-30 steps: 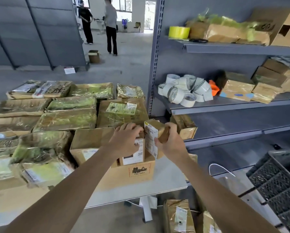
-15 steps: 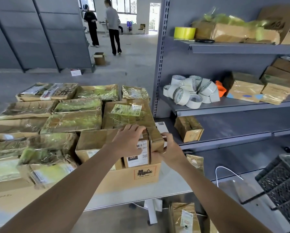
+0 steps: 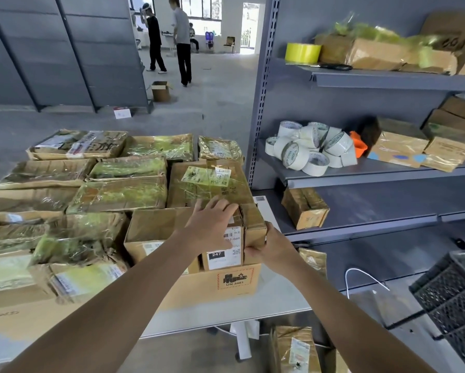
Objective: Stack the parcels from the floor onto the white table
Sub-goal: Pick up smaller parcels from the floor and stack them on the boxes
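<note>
Many taped brown parcels cover the white table (image 3: 280,300). At its near right corner lies a large carton marked UN 3481 (image 3: 226,286). On that carton stands a labelled box marked 247 (image 3: 223,255). My left hand (image 3: 212,224) lies flat on top of this box, fingers spread. A small brown parcel (image 3: 253,224) sits tight against the box's right side, and my right hand (image 3: 271,249) grips it from the right and below. On the floor under the table's edge lies another taped parcel (image 3: 293,351).
A grey metal shelf unit (image 3: 360,173) stands right of the table with rolls of white tape (image 3: 309,149), yellow tape (image 3: 302,51) and more parcels. A black crate (image 3: 452,294) is at the lower right. Two people stand far off near an open box (image 3: 160,90).
My right hand has turned the small brown parcel and brought it down against the labelled box, hiding its white label. My left hand stayed on the box.
</note>
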Motion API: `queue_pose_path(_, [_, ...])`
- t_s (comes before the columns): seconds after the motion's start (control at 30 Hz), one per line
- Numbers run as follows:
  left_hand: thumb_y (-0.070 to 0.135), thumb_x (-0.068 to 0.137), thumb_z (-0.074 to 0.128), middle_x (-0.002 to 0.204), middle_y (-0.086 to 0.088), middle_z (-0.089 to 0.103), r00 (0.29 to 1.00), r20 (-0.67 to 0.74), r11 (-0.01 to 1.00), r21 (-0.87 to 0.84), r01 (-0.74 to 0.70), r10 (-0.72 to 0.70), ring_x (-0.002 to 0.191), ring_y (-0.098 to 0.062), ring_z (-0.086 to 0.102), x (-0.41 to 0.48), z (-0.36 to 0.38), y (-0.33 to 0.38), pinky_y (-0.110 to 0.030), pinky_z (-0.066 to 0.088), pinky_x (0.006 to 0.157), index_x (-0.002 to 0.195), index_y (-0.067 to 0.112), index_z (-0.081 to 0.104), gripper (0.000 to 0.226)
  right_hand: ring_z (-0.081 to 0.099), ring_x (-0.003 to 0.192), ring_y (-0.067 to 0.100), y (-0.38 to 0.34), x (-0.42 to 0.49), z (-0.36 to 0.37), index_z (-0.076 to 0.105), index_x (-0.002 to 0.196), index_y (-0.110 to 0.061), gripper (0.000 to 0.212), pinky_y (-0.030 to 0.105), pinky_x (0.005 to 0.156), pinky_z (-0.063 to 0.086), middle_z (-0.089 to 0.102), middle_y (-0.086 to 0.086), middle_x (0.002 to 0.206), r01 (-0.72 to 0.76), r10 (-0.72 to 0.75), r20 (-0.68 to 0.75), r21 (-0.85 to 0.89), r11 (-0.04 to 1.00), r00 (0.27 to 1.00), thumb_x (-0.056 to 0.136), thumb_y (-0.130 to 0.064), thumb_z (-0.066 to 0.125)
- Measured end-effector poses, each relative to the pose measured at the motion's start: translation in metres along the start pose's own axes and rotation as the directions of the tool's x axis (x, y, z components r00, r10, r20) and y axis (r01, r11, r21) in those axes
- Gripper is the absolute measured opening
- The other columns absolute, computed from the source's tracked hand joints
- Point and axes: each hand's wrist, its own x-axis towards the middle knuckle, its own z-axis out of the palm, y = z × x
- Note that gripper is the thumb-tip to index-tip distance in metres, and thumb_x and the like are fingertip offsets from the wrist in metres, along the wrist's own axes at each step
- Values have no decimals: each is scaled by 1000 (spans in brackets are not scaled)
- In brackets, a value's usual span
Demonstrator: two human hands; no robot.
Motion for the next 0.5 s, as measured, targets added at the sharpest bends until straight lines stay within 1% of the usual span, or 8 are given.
queue_pose_path(0.07, [54,74,70,156,-4,14,1000,20,999,33,8,-9,147,-29,-3,-2,-1,-1,-59,3,116,151,24,7,104,55,118,19,-2,0,-8,36,143,-28,89,38,97,46,55,-2,132,38,-39,33,27,999,999,67,-55,75])
queue_pose_path(0.1, [56,71,72,157,-5,9,999,29,1000,22,18,-19,147,-29,-7,-5,-1,-3,-59,1,115,151,26,4,109,55,118,17,-3,-1,-12,29,147,-32,97,39,97,46,51,-4,137,46,-47,40,37,998,998,66,-60,73])
queue_pose_path(0.13, [57,69,73,158,-5,6,999,39,1000,6,30,-30,147,-29,-10,-8,-1,-7,-59,0,115,151,28,2,113,55,117,14,-5,-2,-16,21,150,-37,102,38,96,46,47,-6,141,49,-50,35,44,998,998,65,-63,72])
queue_pose_path(0.2, [58,64,76,159,-5,2,996,72,998,-17,58,-57,146,-28,-12,-16,-3,-17,-58,-1,114,151,30,-1,120,50,122,12,-8,-2,-24,13,148,-48,103,36,97,44,38,-10,145,66,-66,4,50,997,998,67,-62,74])
queue_pose_path(0.27, [60,59,78,160,-5,-3,989,116,995,-24,96,-93,146,-27,-14,-24,-6,-30,-58,-2,114,151,32,-5,127,36,133,11,-13,0,-32,13,145,-54,99,40,105,40,28,-15,149,127,-127,-12,4,992,992,69,-58,76])
queue_pose_path(0.33, [61,55,80,159,-4,-8,979,166,992,-19,123,-118,146,-26,-16,-31,-9,-42,-59,-2,114,150,35,-8,132,22,141,13,-21,3,-37,17,145,-52,96,41,111,32,19,-20,152,213,-212,23,-110,971,977,70,-57,76])
queue_pose_path(0.4, [56,55,82,159,-4,-9,970,202,990,19,137,-138,146,-28,-15,-36,-10,-51,-59,-1,114,149,36,-11,134,11,145,14,-30,6,-39,21,146,-50,94,44,113,26,11,-20,155,290,-280,76,-236,928,957,70,-55,77])
queue_pose_path(0.5, [53,59,82,157,-8,7,975,153,985,85,149,-160,146,-30,1,-40,-7,-55,-60,5,115,149,34,-12,131,1,145,11,-40,13,-36,24,148,-46,93,49,115,18,5,-18,159,368,-336,153,-333,868,929,72,-51,78])
